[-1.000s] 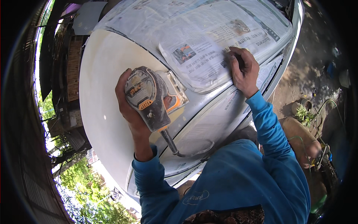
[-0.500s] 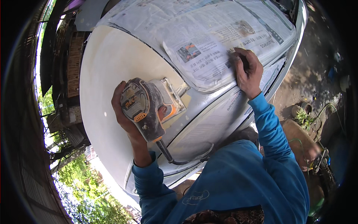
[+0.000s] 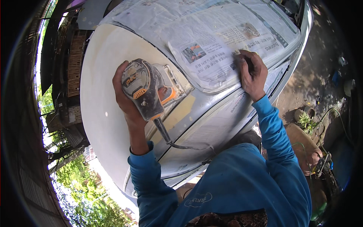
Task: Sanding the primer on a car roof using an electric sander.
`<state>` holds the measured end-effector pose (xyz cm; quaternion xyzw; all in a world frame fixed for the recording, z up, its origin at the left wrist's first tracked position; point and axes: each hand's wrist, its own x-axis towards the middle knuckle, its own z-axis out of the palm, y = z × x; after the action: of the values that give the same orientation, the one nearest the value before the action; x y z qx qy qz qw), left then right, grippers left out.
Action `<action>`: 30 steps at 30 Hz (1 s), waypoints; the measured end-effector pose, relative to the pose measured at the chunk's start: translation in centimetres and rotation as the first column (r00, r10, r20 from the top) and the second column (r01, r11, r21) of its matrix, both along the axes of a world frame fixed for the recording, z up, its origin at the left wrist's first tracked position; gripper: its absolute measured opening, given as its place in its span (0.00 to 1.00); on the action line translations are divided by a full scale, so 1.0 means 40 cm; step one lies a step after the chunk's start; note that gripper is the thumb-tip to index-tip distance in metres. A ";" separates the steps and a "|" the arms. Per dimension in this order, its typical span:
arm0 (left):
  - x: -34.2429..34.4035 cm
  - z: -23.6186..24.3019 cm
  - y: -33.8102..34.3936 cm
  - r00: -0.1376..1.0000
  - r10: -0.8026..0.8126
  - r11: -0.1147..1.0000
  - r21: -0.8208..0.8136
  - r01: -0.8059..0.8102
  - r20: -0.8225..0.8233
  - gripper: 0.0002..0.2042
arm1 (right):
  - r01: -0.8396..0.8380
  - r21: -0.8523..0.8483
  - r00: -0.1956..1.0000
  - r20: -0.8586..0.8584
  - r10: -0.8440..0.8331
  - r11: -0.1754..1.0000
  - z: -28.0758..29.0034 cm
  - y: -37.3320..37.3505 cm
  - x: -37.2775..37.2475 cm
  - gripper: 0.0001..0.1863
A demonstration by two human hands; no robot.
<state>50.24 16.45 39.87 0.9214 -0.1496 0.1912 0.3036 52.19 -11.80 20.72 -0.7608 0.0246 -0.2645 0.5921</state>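
Observation:
My left hand (image 3: 127,99) wraps round the body of a dusty black and orange electric sander (image 3: 140,86). The sander's square pad lies against the pale car body panel (image 3: 101,77), close to its seam with the papered glass. From the sander's handle a dark cord (image 3: 189,146) loops down toward my front. Resting on the newspaper (image 3: 211,45) taped over the car's glass is my right hand (image 3: 254,74); its fingers are bent, the thumb stands apart from them, and nothing shows in it. A yellowish filler patch (image 3: 181,113) is beside the sander pad.
More newspaper (image 3: 217,119) covers the side window below the pale strip of bodywork. Over dirt ground at the right are a potted plant (image 3: 305,119) and a thin green hose (image 3: 321,123). A slatted wooden piece (image 3: 76,64) stands beyond the car at the left.
My left hand has pushed the sander up along the panel, away from me, uncovering more of the yellowish patch. My right hand stays nearly where it was.

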 end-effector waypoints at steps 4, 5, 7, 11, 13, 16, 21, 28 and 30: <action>-0.004 -0.012 0.017 0.998 0.068 0.996 -0.065 -0.067 0.007 0.49 | 0.003 -0.025 1.000 0.010 -0.003 1.000 -0.002 -0.001 0.000 0.11; -0.012 -0.014 0.014 0.997 0.080 0.995 -0.063 -0.080 0.002 0.49 | 0.002 -0.028 1.000 0.005 -0.002 1.000 -0.003 -0.001 -0.001 0.11; -0.033 -0.012 -0.001 1.000 0.015 0.997 -0.073 -0.016 -0.007 0.49 | -0.005 -0.026 1.000 0.003 0.005 1.000 -0.002 0.002 0.000 0.11; -0.039 -0.013 -0.052 0.998 -0.040 0.998 -0.040 0.038 -0.039 0.49 | -0.006 -0.012 1.000 0.005 0.006 1.000 -0.015 -0.009 -0.001 0.12; -0.041 -0.012 -0.044 0.998 -0.006 1.000 -0.023 0.005 -0.056 0.49 | -0.001 -0.013 1.000 0.013 0.001 1.000 -0.015 -0.009 0.001 0.12; -0.061 0.003 -0.022 0.998 -0.023 0.995 -0.102 0.016 -0.067 0.48 | -0.013 0.006 1.000 0.015 0.013 1.000 -0.014 -0.002 0.000 0.12; -0.110 -0.030 0.054 0.998 0.053 0.979 -0.197 -0.049 0.017 0.51 | -0.001 -0.029 1.000 0.007 0.002 1.000 -0.010 -0.005 -0.002 0.12; -0.082 -0.024 0.006 1.000 0.014 0.993 -0.116 -0.012 0.022 0.50 | -0.003 -0.022 1.000 0.021 0.004 1.000 -0.017 -0.008 0.001 0.13; -0.060 -0.021 -0.029 1.000 0.012 0.993 -0.119 -0.014 -0.015 0.49 | -0.013 -0.013 1.000 0.001 0.013 1.000 -0.020 -0.010 -0.001 0.13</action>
<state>47.83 15.28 39.04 0.9038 -0.1296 0.1951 0.3581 52.15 -12.19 19.92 -0.7647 0.0176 -0.2609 0.5889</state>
